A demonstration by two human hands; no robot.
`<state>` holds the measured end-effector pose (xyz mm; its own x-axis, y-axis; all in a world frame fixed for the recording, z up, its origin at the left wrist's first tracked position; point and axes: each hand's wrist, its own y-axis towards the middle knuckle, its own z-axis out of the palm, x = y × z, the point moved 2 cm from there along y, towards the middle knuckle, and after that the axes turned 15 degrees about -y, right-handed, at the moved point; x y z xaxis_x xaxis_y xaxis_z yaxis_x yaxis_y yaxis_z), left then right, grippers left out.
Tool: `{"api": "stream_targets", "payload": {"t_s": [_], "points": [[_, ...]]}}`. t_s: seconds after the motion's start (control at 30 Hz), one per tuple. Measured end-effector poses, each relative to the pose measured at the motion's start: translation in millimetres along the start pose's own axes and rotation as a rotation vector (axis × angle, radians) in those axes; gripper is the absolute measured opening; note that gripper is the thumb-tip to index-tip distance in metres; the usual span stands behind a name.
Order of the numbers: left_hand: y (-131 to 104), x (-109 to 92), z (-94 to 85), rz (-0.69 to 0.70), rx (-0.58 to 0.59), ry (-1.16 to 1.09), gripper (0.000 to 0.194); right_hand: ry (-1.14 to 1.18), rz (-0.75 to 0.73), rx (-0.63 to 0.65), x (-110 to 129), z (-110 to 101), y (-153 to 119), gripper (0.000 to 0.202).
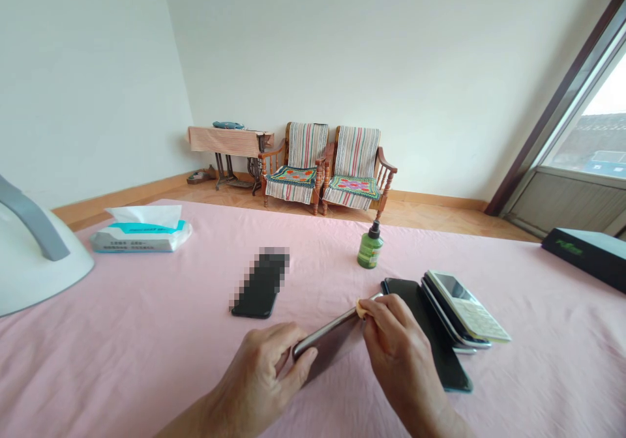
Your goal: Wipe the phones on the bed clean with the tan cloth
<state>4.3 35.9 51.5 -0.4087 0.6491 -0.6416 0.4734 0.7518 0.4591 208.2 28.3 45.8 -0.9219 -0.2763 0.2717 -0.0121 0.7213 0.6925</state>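
Note:
My left hand [267, 373] grips one end of a smartphone [335, 347], thumb on its near face and fingers behind. The phone is tilted up on its long side above the pink cloth. My right hand [403, 347] is closed at the phone's far upper edge, pinching a small pale-yellow wiping cloth [360, 309] against it; most of the cloth is hidden by the fingers. Beyond the left hand a black phone [259, 291] lies flat, partly pixelated. Just right of my right hand are a dark phone [408, 288] and a stack of phones topped by a white keypad phone [470, 307].
A green spray bottle [370, 248] stands past the phones on the pink tablecloth [161, 334]. At the left are a tissue pack [139, 236] and a white appliance with a grey handle [39, 262]. A black box [584, 255] sits far right. Two chairs [306, 148] stand beyond.

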Motion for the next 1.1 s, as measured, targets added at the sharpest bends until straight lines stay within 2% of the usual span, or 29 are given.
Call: {"api": "stream_targets", "payload": {"t_s": [1.1], "points": [[1.4,0.0,0.4,0.047,-0.061,0.085,0.029,0.031,-0.004,-0.004,-0.1,1.6,-1.1,0.019]]}}
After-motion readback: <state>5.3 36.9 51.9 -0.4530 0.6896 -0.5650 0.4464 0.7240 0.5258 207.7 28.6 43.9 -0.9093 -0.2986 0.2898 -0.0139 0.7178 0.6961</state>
